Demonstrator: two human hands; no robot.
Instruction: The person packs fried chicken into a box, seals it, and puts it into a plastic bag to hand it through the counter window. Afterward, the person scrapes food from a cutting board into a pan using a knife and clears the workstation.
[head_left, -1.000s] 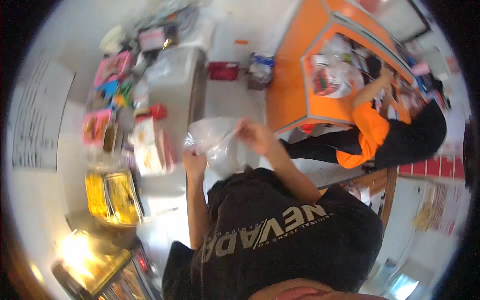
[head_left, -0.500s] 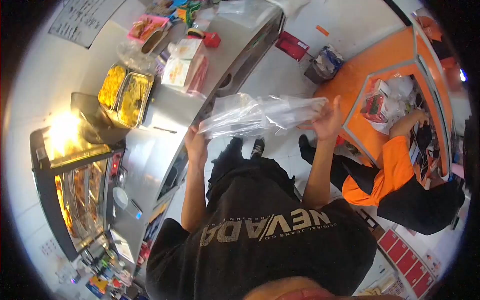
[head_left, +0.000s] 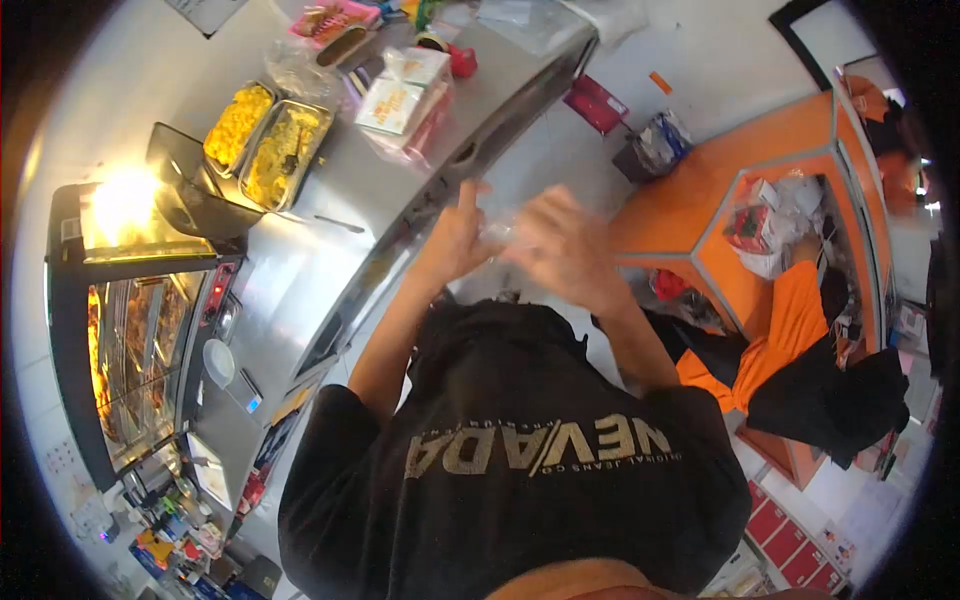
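Note:
My left hand (head_left: 458,240) and my right hand (head_left: 562,250) are close together in front of my chest. Between them shows a bunched piece of clear plastic bag (head_left: 497,228), mostly hidden by the fingers. The left hand is closed on it, one finger pointing up. Motion blurs the right hand, whose curled fingers grip the plastic from the other side. To the left, on the steel counter (head_left: 290,265), a plastic-wrapped stack of white boxes (head_left: 400,105) is the nearest object.
Two metal trays of yellow food (head_left: 285,155) stand on the counter near tongs (head_left: 340,223). A lit food warmer (head_left: 150,330) is at left. At right, a person in an orange and black top (head_left: 785,340) reaches into an orange cabinet (head_left: 680,215). A bin (head_left: 650,150) stands behind.
My hands have come together from wide apart, and the stretched clear plastic bag is now bunched between them. The view has shifted slightly. The other person's arm reaches deeper into the orange cabinet.

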